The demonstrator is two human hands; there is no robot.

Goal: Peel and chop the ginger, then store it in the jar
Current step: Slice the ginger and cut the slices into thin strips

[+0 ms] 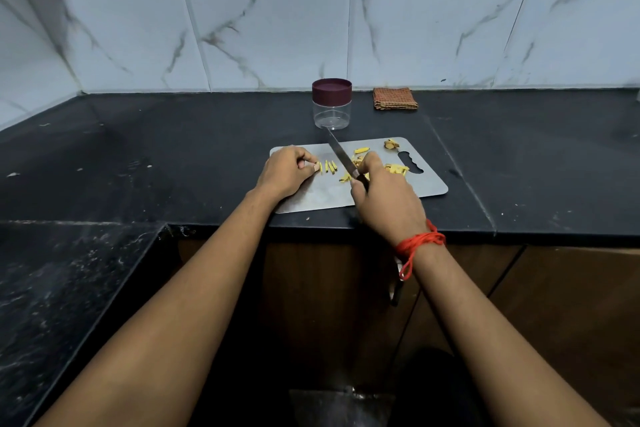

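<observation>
A ginger strip (pixel 320 167) is pinched on the cutting board (pixel 313 196) by the left hand's (pixel 285 174) curled fingers (pixel 307 159), a knife (pixel 338 153) is gripped in the right hand (pixel 386 199), with the lidded jar (pixel 331 104) just behind.

Single head cam, above the near side of the cutting board (pixel 311 194), pitched forward and down (wide-angle, edges bow). Cutting board sits close, mid-frame; surface (pixel 173 149) around it, tiled wall (pixel 277 28) beyond.

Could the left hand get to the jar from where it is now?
Probably yes: the jar stands just beyond the board. But the left hand pinches a ginger piece, and the knife points toward the jar's base.
</observation>
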